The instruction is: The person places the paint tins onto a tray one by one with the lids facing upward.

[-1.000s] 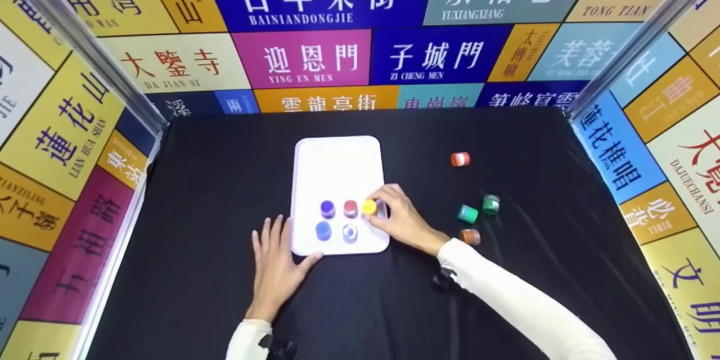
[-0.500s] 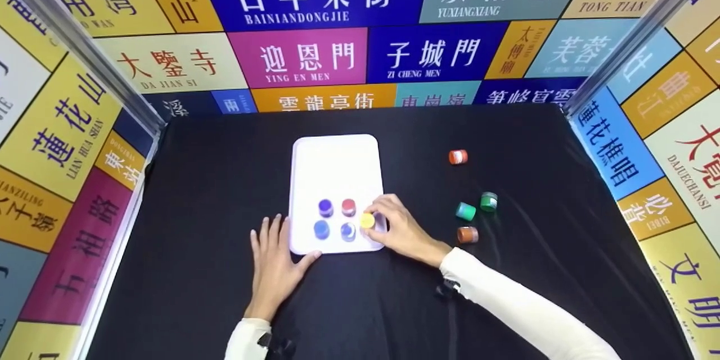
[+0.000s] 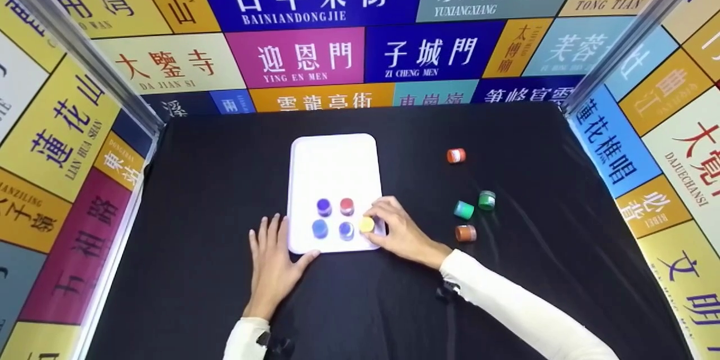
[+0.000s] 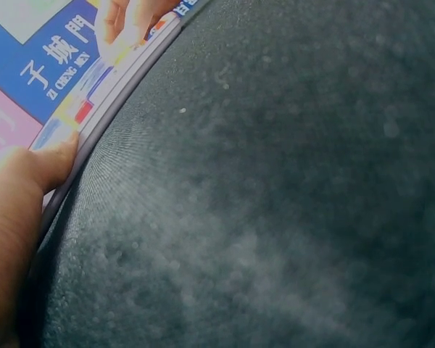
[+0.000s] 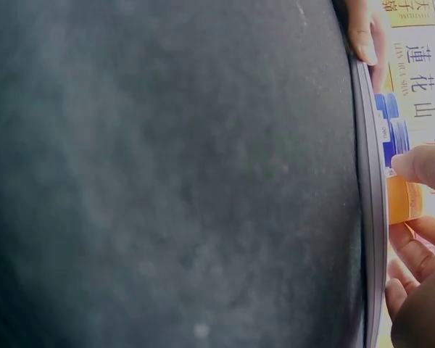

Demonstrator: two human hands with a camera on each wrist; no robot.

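At right hand: pinched yellow jar moved nearer left hand, likely not set. Left fingers straight, thumb touching tray edge.

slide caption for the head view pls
Right hand holds a yellow jar beside four other jars on a white tray; left hand touches the tray's edge.

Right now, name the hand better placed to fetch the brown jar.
Probably the right hand: nearer the brown jar, though its fingers hold the yellow jar. The left hand is at the tray's left side.
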